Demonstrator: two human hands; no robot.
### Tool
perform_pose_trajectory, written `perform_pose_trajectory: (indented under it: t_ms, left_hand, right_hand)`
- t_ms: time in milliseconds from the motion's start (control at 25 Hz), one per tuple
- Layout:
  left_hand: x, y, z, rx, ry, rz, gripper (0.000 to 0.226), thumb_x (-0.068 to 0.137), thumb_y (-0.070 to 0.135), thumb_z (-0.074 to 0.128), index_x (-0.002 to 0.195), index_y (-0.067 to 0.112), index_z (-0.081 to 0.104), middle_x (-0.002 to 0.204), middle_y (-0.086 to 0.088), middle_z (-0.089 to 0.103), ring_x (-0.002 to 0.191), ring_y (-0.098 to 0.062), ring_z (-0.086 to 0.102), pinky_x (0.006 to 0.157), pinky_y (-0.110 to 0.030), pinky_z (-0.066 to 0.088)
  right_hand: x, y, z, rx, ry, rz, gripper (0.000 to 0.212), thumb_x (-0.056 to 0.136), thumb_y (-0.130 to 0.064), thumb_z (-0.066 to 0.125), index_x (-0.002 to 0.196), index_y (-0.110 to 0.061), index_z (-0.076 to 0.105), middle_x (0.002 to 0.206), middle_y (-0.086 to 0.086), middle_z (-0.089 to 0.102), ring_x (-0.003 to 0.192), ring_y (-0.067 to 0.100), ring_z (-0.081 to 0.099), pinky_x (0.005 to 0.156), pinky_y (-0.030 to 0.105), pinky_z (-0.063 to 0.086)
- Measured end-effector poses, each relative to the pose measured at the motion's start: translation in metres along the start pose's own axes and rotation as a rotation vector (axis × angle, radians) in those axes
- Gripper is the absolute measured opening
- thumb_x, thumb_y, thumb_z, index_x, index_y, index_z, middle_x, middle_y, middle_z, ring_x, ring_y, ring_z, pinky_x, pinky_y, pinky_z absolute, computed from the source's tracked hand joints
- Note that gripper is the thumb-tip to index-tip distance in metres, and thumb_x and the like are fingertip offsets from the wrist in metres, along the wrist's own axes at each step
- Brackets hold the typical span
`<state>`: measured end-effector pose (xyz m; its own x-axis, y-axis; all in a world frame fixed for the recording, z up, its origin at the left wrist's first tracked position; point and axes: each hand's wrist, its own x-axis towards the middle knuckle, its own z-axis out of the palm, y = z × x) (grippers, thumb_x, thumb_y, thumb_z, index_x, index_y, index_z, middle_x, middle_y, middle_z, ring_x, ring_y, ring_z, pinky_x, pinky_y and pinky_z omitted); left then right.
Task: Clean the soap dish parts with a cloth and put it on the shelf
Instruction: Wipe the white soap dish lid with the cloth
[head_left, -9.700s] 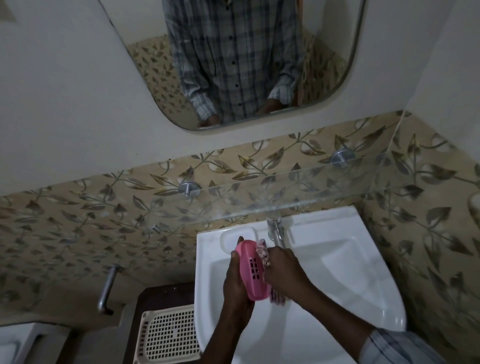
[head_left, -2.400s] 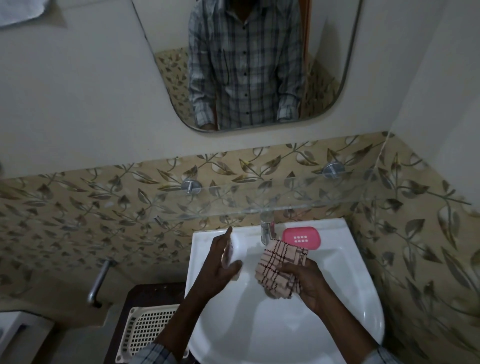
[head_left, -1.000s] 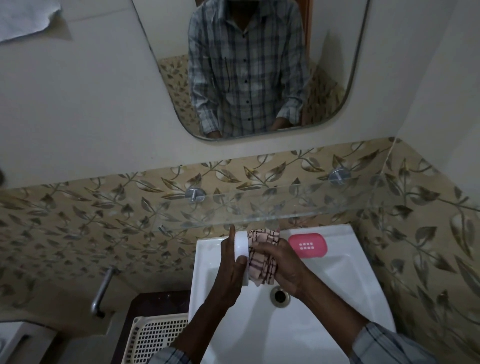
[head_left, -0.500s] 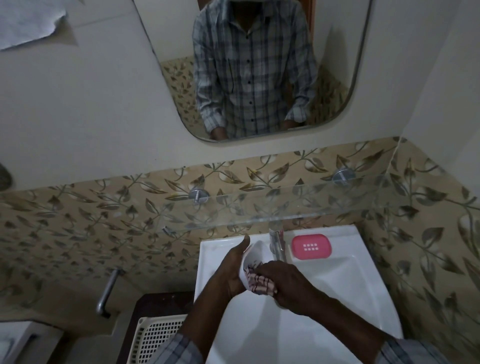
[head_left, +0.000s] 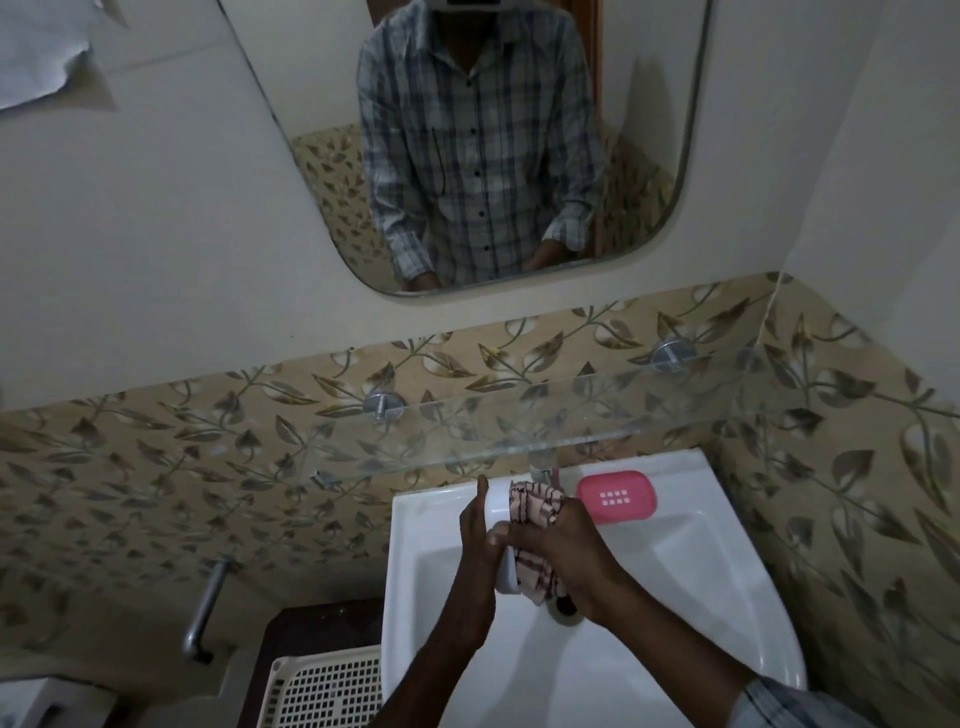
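1. A person stands at a white sink (head_left: 717, 571) in a dim bathroom, seen from a head camera looking down at both bare hands.
2. The left hand (head_left: 475, 540) is over the basin, just below centre at about 6 o'clock in the view. It grips a white soap dish part (head_left: 505, 569) stood on its edge, with the thumb pointing up along the part's far end.
3. The right hand (head_left: 569, 551) is directly beside it, at 3 o'clock of the left hand. It is closed around a checked cloth (head_left: 535, 506) and presses that cloth against the white part.
4. The cloth bunches above the knuckles and also hangs out below the hand.
5. A pink soap dish part (head_left: 616, 496), with small slots in its middle, lies flat on the sink's back ledge, at 2 o'clock from the hands and not touching them.
6. A tap (head_left: 543, 465) stands between the cloth and the pink part, mostly hidden.
7. A glass shelf (head_left: 519, 426) runs along the leaf-patterned tile wall above the sink, at 12 o'clock of the hands.
8. A mirror (head_left: 322, 104) higher up reflects the person's checked shirt.
9. A pale plastic basket (head_left: 322, 691) sits at 8 o'clock, left of the sink.
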<state>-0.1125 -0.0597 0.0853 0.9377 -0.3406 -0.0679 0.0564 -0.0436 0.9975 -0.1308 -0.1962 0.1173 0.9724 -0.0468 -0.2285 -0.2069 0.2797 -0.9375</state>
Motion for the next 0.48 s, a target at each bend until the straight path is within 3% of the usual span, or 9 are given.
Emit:
perform_pose_trajectory:
  t_ms: [80, 200, 240, 320, 400, 480]
  left_hand:
    - [0.002, 0.004, -0.005, -0.241, -0.007, -0.132, 0.071, 0.089, 0.072, 0.042, 0.152, 0.040, 0.032, 0.152, -0.002, 0.048, 0.137, -0.020, 0.051, 0.113, -0.048, 0.042]
    - [0.025, 0.017, -0.023, -0.505, 0.013, -0.593, 0.072, 0.093, 0.065, 0.038, 0.144, 0.016, 0.049, 0.133, -0.024, 0.062, 0.112, -0.041, 0.065, 0.099, -0.058, 0.047]
    - [0.031, 0.024, -0.027, -0.570, -0.052, -0.734, 0.078, 0.091, 0.066, 0.039, 0.137, 0.005, 0.055, 0.124, -0.030, 0.065, 0.106, -0.046, 0.064, 0.095, -0.061, 0.046]
    - [0.040, 0.032, -0.022, -0.581, -0.067, -0.846, 0.072, 0.092, 0.060, 0.045, 0.124, -0.003, 0.063, 0.107, -0.029, 0.071, 0.100, -0.045, 0.064, 0.089, -0.059, 0.047]
    - [0.040, 0.024, -0.011, -0.492, 0.071, -0.808, 0.055, 0.097, 0.048, 0.043, 0.111, 0.001, 0.067, 0.088, -0.022, 0.075, 0.084, -0.037, 0.071, 0.076, -0.046, 0.056]
    - [0.026, 0.011, 0.000, -0.505, 0.120, -0.688, 0.050, 0.098, 0.043, 0.041, 0.096, 0.002, 0.070, 0.076, -0.017, 0.077, 0.070, -0.032, 0.075, 0.061, -0.036, 0.061]
  right_hand:
    - [0.004, 0.004, -0.007, -0.132, 0.026, -0.080, 0.026, 0.076, -0.014, 0.083, 0.101, -0.013, 0.077, 0.098, 0.006, 0.080, 0.092, 0.023, 0.076, 0.086, 0.048, 0.061]
    - [0.006, 0.012, -0.024, -0.572, -0.096, -0.337, 0.017, 0.078, -0.020, 0.077, 0.095, -0.022, 0.072, 0.089, -0.008, 0.076, 0.082, 0.003, 0.070, 0.075, 0.025, 0.056]
    - [0.006, 0.018, -0.026, -0.758, -0.157, -0.469, 0.018, 0.079, -0.017, 0.074, 0.095, -0.022, 0.071, 0.089, -0.006, 0.075, 0.081, 0.005, 0.069, 0.073, 0.021, 0.052]
    - [0.007, 0.035, -0.026, -0.999, -0.200, -0.632, 0.029, 0.079, -0.004, 0.072, 0.107, -0.014, 0.073, 0.100, 0.005, 0.077, 0.091, 0.017, 0.071, 0.079, 0.024, 0.055]
    - [0.006, 0.036, -0.019, -0.890, -0.171, -0.485, 0.027, 0.081, -0.007, 0.075, 0.108, -0.014, 0.074, 0.102, 0.006, 0.078, 0.094, 0.018, 0.073, 0.083, 0.030, 0.059]
    - [0.005, 0.034, -0.010, -0.572, -0.158, -0.225, 0.022, 0.082, -0.017, 0.077, 0.103, -0.013, 0.077, 0.095, 0.006, 0.079, 0.086, 0.012, 0.076, 0.076, 0.030, 0.061]
